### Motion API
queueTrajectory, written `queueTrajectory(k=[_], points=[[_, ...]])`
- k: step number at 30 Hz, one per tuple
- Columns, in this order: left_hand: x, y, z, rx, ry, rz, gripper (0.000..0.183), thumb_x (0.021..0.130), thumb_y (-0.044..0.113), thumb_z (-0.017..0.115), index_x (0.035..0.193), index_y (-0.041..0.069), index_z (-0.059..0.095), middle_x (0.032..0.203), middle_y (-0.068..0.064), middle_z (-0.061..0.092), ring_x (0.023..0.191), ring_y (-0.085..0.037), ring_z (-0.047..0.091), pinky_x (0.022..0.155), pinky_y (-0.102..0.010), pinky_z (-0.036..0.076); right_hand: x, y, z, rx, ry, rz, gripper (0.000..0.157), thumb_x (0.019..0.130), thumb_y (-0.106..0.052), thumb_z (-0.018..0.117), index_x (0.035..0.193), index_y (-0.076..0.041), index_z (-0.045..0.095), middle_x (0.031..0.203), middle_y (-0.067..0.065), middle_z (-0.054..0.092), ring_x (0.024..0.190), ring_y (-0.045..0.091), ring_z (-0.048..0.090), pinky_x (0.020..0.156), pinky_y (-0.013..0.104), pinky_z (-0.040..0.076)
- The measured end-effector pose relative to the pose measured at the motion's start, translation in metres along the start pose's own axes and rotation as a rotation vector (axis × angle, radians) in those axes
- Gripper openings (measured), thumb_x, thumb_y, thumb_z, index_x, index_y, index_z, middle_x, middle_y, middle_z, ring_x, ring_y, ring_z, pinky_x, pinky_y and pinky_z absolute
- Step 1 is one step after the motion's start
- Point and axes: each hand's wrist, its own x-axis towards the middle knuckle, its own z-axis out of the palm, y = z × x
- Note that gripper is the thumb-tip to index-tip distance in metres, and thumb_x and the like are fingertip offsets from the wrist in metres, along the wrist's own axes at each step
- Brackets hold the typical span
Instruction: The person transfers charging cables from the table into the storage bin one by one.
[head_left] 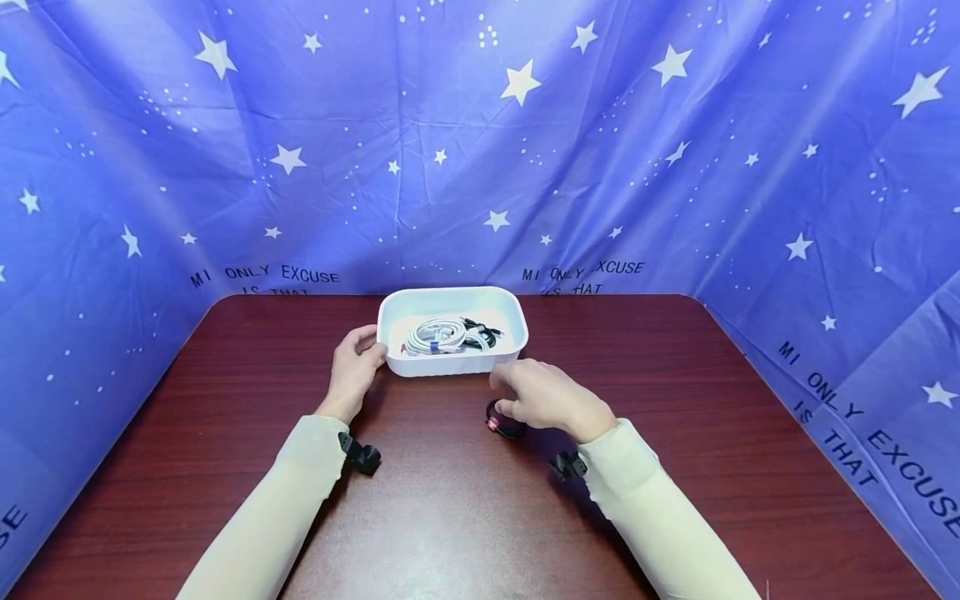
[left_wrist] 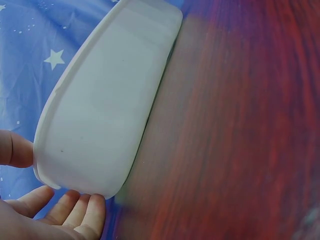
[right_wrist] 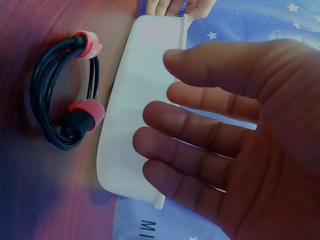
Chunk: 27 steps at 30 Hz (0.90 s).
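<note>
A white plastic bin (head_left: 442,365) stands at the back of the table. Inside lie a coiled white cable (head_left: 431,336) with a blue tie and a black cable (head_left: 486,331). My left hand (head_left: 354,371) touches the bin's left end, thumb at the rim and fingertips (left_wrist: 92,210) against the outer wall. In front of the bin's right half, my right hand (head_left: 551,398) hovers with spread fingers and nothing in them. Below it on the table sits a coiled black cable (right_wrist: 42,82) with pink ties, partly hidden by that hand in the head view.
The dark red wooden table (head_left: 420,517) ends just behind the bin. A blue curtain (head_left: 450,150) with white stars and lettering surrounds its back and sides. Each wrist carries a small black camera, one of them on the left cuff (head_left: 311,442).
</note>
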Motion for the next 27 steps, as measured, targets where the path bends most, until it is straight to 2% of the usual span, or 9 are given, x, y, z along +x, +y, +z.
queueTrajectory(k=[4, 9, 13, 18, 27], points=[[0.000, 0.000, 0.000, 0.000, 0.001, -0.003, 0.048, 0.084, -0.001, 0.050, 0.132, -0.003, 0.048, 0.125, -0.021, 0.056, 0.087, -0.010, 0.054, 0.089, -0.033, 0.047, 0.001, 0.000, 0.005, -0.003, -0.037, -0.011, 0.011, 0.080, -0.023, 0.072, 0.085, -0.019, 0.063, 0.074, -0.008, 0.058, 0.067, 0.011, 0.052, 0.062, 0.033, 0.044], [0.000, 0.000, 0.000, -0.008, -0.001, -0.004, 0.049, 0.083, -0.002, 0.050, 0.132, -0.003, 0.048, 0.125, -0.021, 0.056, 0.086, -0.011, 0.053, 0.092, -0.038, 0.046, 0.002, -0.001, 0.010, 0.018, -0.073, -0.029, 0.017, 0.080, -0.025, 0.075, 0.076, -0.025, 0.058, 0.063, -0.013, 0.051, 0.061, 0.006, 0.050, 0.058, 0.029, 0.043], [0.000, 0.001, 0.001, -0.008, 0.001, -0.003, 0.049, 0.083, -0.002, 0.050, 0.132, -0.003, 0.049, 0.124, -0.021, 0.057, 0.087, -0.012, 0.053, 0.091, -0.037, 0.047, 0.002, -0.003, 0.013, 0.026, -0.095, -0.022, 0.013, 0.081, -0.024, 0.074, 0.081, -0.021, 0.061, 0.064, -0.013, 0.053, 0.061, 0.005, 0.051, 0.060, 0.030, 0.044], [0.001, 0.001, 0.001, -0.002, 0.004, -0.004, 0.049, 0.082, -0.001, 0.051, 0.132, -0.002, 0.049, 0.124, -0.020, 0.057, 0.089, -0.014, 0.053, 0.087, -0.031, 0.048, 0.003, -0.004, 0.017, -0.017, -0.106, -0.008, 0.014, 0.081, -0.025, 0.074, 0.086, -0.017, 0.064, 0.073, -0.010, 0.057, 0.066, 0.008, 0.053, 0.064, 0.032, 0.046], [0.001, 0.000, 0.001, -0.013, 0.009, -0.006, 0.049, 0.082, -0.001, 0.051, 0.131, -0.002, 0.049, 0.123, -0.020, 0.057, 0.088, -0.014, 0.054, 0.088, -0.032, 0.048, 0.003, -0.006, 0.020, -0.073, -0.133, 0.022, 0.015, 0.079, -0.026, 0.074, 0.076, -0.023, 0.060, 0.070, -0.012, 0.054, 0.065, 0.009, 0.052, 0.060, 0.031, 0.045]])
